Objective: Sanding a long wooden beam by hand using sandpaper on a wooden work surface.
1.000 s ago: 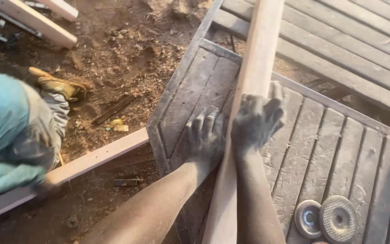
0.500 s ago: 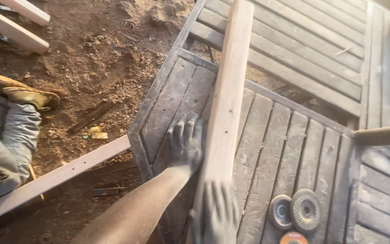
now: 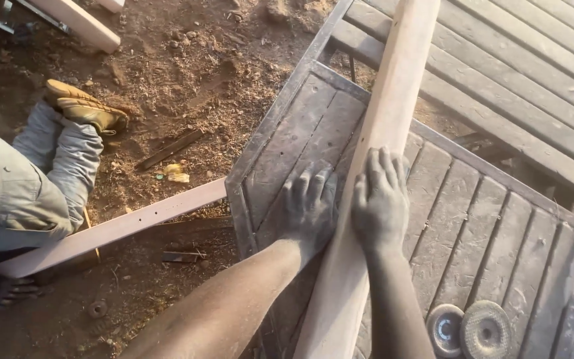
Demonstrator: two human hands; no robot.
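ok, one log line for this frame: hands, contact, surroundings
left hand: flat on slatted panel | right hand: palm down on long wooden plank | two grinding discs on panel | another person's leg at left

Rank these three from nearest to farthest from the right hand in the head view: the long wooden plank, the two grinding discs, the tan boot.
1. Long wooden plank: directly under the right hand.
2. Grinding discs: lower right, on the slatted panel.
3. Tan boot: far left, on the dirt.
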